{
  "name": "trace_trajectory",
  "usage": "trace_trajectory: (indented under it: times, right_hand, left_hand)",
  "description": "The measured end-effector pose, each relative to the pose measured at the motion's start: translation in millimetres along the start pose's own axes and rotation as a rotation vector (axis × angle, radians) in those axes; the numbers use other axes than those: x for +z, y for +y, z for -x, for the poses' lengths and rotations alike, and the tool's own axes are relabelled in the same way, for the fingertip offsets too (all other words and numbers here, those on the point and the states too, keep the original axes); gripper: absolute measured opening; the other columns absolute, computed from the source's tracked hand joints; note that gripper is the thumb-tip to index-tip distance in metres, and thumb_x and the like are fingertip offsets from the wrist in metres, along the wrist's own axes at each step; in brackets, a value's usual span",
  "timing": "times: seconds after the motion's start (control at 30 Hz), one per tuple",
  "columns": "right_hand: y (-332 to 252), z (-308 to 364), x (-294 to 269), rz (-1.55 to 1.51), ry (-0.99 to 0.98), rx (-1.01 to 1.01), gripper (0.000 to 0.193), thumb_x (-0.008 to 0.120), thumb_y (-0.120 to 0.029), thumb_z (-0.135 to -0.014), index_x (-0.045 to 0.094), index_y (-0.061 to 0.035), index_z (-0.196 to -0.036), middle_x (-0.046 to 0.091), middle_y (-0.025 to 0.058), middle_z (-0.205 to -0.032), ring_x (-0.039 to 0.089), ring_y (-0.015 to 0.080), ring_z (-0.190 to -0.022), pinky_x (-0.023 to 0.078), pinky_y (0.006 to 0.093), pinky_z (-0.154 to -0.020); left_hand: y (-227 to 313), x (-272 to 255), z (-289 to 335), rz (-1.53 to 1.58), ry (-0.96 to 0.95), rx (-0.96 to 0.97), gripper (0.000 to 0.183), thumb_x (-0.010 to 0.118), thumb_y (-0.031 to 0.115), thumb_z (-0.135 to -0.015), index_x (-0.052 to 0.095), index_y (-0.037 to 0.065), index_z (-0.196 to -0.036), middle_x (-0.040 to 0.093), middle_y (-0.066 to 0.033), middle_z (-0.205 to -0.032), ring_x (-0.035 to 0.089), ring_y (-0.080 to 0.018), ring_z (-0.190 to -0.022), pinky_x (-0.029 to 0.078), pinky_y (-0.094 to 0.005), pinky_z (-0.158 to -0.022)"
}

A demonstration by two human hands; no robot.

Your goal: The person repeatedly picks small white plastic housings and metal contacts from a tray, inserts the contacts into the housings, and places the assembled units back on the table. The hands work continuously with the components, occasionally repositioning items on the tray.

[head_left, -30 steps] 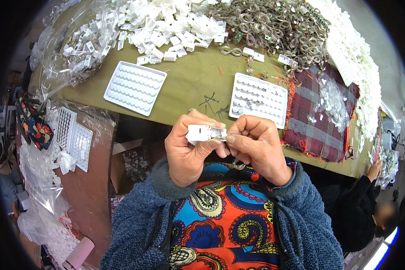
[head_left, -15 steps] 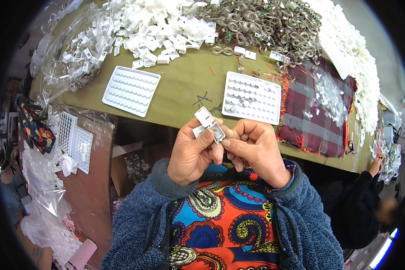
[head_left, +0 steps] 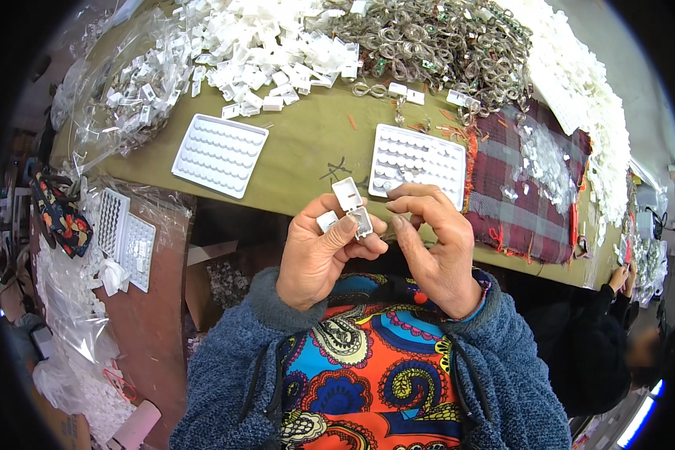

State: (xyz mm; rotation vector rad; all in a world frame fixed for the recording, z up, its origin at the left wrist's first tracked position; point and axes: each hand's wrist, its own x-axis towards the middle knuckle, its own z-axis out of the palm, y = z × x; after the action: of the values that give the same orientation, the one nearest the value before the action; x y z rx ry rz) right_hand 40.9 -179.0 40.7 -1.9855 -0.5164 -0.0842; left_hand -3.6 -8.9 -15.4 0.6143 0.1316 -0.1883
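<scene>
My left hand (head_left: 307,259) grips a small white plastic case (head_left: 348,195) between thumb and fingers. The case's hinged lid stands up, and something small and shiny lies in its lower half. A second small white piece (head_left: 327,220) pokes out between the fingers of the same hand. My right hand (head_left: 441,251) is apart from the case, thumb and fingers spread, with nothing visible in it. Its fingertips are at the near edge of a white tray (head_left: 418,133) with rows of round hollows, where a few small round silvery parts sit.
Another white hollowed tray (head_left: 219,156) lies to the left. Behind are heaps of white cases (head_left: 270,45) and coiled clear cables (head_left: 442,45). A plaid cloth (head_left: 529,202) with small clear pieces is at right, beside a white heap (head_left: 589,82). A co-worker's hand (head_left: 622,277) shows far right.
My right hand has let go of the case and moved up and right toward the tray, its fingers spreading. The left hand keeps the case in nearly the same place.
</scene>
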Motion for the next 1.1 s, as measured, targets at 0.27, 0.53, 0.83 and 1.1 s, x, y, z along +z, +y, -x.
trace_trajectory:
  times: [0.27,0.53,0.83,1.1]
  right_hand:
    - [-1,2,1,-0.043,-0.182,0.119,0.012,0.070,0.002,-0.082,0.061,-0.0009,-0.089,0.060,0.0115,-0.082,0.064,0.0256,-0.068,0.051,0.0349,-0.059]
    - [15,-1,-9,-0.052,-0.057,0.005,0.008,0.070,0.006,-0.083,0.065,0.0014,-0.087,0.064,0.0065,-0.075,0.060,0.0099,-0.060,0.049,0.0253,-0.055]
    - [63,-22,-25,0.384,0.071,-0.056,0.019,0.071,0.003,-0.085,0.072,0.0013,-0.104,0.063,0.0138,-0.093,0.065,0.0268,-0.080,0.052,0.0325,-0.068]
    - [64,-23,-34,0.358,0.054,-0.010,0.014,0.071,0.001,-0.083,0.060,-0.0012,-0.092,0.061,0.0143,-0.090,0.064,0.0344,-0.080,0.053,0.0398,-0.070]
  left_hand:
    - [-2,1,1,-0.320,0.089,-0.019,0.015,0.067,0.002,-0.094,0.065,-0.005,-0.107,0.071,-0.0117,-0.094,0.072,-0.0185,-0.082,0.063,-0.0299,-0.074]
    - [-2,11,-7,-0.317,0.081,-0.116,0.017,0.065,0.000,-0.095,0.063,-0.006,-0.110,0.071,-0.0163,-0.100,0.073,-0.0225,-0.084,0.063,-0.0320,-0.075]
    - [4,9,-21,-0.131,0.034,-0.024,0.020,0.063,0.005,-0.097,0.060,-0.006,-0.113,0.070,-0.0240,-0.102,0.074,-0.0241,-0.083,0.064,-0.0360,-0.075]
    - [6,4,-21,-0.199,0.052,-0.068,0.018,0.059,0.006,-0.099,0.057,-0.003,-0.116,0.069,-0.0246,-0.104,0.072,-0.0236,-0.082,0.064,-0.0363,-0.074]
